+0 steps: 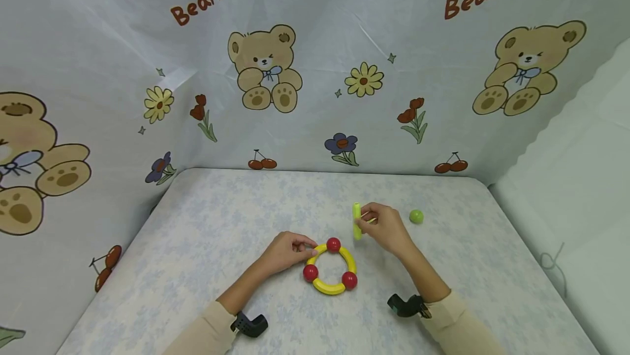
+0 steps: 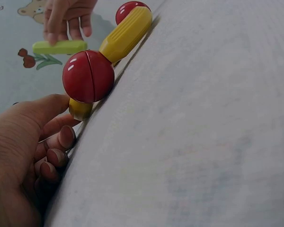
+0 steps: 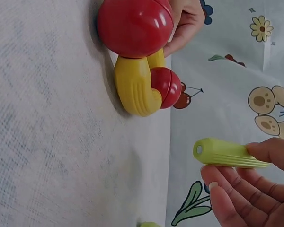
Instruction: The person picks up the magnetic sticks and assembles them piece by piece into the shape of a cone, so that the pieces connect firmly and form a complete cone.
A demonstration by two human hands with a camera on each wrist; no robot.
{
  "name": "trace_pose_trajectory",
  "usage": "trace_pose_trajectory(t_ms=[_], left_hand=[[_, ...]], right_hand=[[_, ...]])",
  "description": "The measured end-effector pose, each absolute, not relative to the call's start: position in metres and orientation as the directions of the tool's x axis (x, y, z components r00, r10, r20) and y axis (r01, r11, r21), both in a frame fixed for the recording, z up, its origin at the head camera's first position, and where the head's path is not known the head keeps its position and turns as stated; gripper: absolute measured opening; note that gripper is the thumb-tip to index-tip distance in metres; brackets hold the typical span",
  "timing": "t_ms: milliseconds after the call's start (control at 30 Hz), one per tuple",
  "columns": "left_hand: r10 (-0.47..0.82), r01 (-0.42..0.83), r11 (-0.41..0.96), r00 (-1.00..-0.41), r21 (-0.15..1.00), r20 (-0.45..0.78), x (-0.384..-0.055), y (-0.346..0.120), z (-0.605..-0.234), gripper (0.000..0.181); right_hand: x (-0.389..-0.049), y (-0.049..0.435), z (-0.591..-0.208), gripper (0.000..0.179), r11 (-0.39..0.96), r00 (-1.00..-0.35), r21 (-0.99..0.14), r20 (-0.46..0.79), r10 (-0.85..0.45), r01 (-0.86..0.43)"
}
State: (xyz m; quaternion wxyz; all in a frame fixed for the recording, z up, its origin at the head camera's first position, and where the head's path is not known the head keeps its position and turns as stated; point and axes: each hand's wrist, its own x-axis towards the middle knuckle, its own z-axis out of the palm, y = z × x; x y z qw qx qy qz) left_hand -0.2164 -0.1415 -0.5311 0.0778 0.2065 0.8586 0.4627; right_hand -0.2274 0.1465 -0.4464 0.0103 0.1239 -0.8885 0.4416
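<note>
A ring of yellow curved rods (image 1: 330, 287) joined by three red balls (image 1: 333, 244) lies flat on the table. At its left side, my left hand (image 1: 285, 254) pinches one yellow rod between thumb and forefinger, beside a red ball (image 2: 88, 76). Beyond the ring to the right, my right hand (image 1: 386, 228) holds a lime-green rod (image 1: 356, 221) above the table, thumb on one side and fingers on the other. Ridges run along that rod (image 3: 227, 153), and a small pale disc shows in its near end.
A green ball (image 1: 416, 216) sits on the table to the right of my right hand. The pale table (image 1: 236, 202) meets a hanging cloth printed with bears (image 1: 266, 70) at the back. White fabric (image 1: 581, 191) hangs on the right.
</note>
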Motion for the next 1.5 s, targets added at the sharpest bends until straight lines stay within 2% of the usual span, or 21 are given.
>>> trace_pose_trajectory(t_ms=[433,1000,1100,1267,1500], left_hand=[[0.425,0.275,0.487,-0.904,0.829,0.050,-0.217,-0.143,-0.531,0.017],[0.447,0.300,0.481,-0.892,0.824,0.064,-0.219,-0.142,-0.531,0.019],[0.482,0.304,0.469,-0.875,0.829,0.049,-0.220,-0.144,-0.529,0.025],[0.591,0.312,0.444,-0.807,0.840,-0.012,-0.221,-0.151,-0.519,0.045],[0.677,0.366,0.492,-0.732,0.790,-0.082,-0.217,-0.156,-0.503,0.070]], right_hand=[[-0.220,0.129,-0.452,0.019,0.473,-0.882,-0.767,0.253,-0.397,-0.433],[-0.215,0.123,-0.455,0.019,0.472,-0.853,-0.742,0.259,-0.452,-0.476],[-0.216,0.124,-0.455,0.018,0.481,-0.852,-0.740,0.238,-0.466,-0.470],[-0.220,0.128,-0.462,0.020,0.507,-0.841,-0.727,0.180,-0.510,-0.464],[-0.227,0.131,-0.475,0.017,0.521,-0.810,-0.715,0.110,-0.576,-0.467]])
